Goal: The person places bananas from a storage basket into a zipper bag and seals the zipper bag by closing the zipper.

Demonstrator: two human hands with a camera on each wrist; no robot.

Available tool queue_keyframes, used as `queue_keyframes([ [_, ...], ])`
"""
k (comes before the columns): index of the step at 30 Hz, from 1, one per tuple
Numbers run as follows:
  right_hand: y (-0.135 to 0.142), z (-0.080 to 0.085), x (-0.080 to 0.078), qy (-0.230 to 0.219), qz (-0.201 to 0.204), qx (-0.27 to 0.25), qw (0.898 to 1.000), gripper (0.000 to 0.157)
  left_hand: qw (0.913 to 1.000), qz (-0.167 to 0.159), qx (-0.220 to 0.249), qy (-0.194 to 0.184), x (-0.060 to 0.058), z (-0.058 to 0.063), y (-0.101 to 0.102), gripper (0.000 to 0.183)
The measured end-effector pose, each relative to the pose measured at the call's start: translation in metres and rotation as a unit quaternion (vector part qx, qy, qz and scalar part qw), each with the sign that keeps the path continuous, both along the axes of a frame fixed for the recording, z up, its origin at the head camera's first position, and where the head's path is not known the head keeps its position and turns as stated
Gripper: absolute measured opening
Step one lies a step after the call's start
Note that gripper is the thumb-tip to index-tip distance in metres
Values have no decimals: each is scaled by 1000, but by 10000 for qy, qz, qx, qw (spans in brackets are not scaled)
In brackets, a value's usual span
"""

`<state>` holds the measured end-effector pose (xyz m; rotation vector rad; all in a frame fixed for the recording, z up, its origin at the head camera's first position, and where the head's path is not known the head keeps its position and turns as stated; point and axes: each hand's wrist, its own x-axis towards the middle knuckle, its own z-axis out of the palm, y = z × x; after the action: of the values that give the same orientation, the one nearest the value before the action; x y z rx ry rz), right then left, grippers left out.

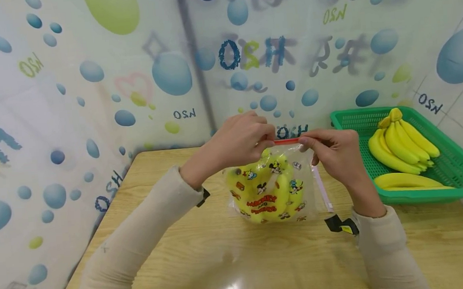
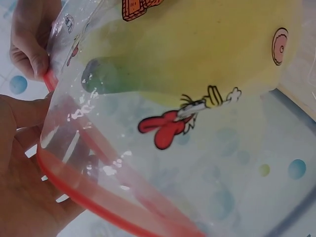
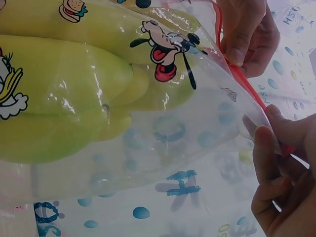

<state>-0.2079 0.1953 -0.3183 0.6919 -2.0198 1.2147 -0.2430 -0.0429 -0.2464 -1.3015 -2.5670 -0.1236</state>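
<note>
White bubble-print sheeting (image 1: pixel 130 102): backs the scene, from 9 o'clock round to 3.
Wooden worktop (image 1: pixel 176 267): spreads below, reaching toward 6 o'clock.
Green basket (image 1: pixel 431 196): stands at the bag's 3 o'clock, holding a bunch of bananas (image 1: pixel 407 142), with more fruit at that bunch's 6 o'clock.
Clear cartoon bag (image 1: pixel 262 203): upright, mouth at 12 o'clock, bagged bananas (image 3: pixel 64 69) filling much of it. The step looks like working the seal along the mouth; done well, that means holding the top edge taut, lining up both lips, then pressing in short stretches from one end to the other, fruit kept below the lips.
Left hand (image 1: pixel 245 136): pinching the red edge from the bag's 11 o'clock; the bag hangs at this hand's 5 o'clock.
Right hand (image 1: pixel 336 154): pinching the same edge near its corner, thumb against fingers; the bag lies at its 8 o'clock, touching.
Red seal (image 1: pixel 288 142): spans the gap between the hands; the left wrist view shows two red lips apart, so part seems unsealed.
Pale lilac strip (image 1: pixel 322 189): just beside the bag, at 3 o'clock.
</note>
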Motion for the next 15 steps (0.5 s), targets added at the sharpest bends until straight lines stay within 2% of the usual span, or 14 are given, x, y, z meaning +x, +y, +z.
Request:
queue_keyframes([
  [15, 2, 0, -1, 27, -10, -24, 10000, 8, 9999, 98, 61, 21, -1, -3, -6, 12],
])
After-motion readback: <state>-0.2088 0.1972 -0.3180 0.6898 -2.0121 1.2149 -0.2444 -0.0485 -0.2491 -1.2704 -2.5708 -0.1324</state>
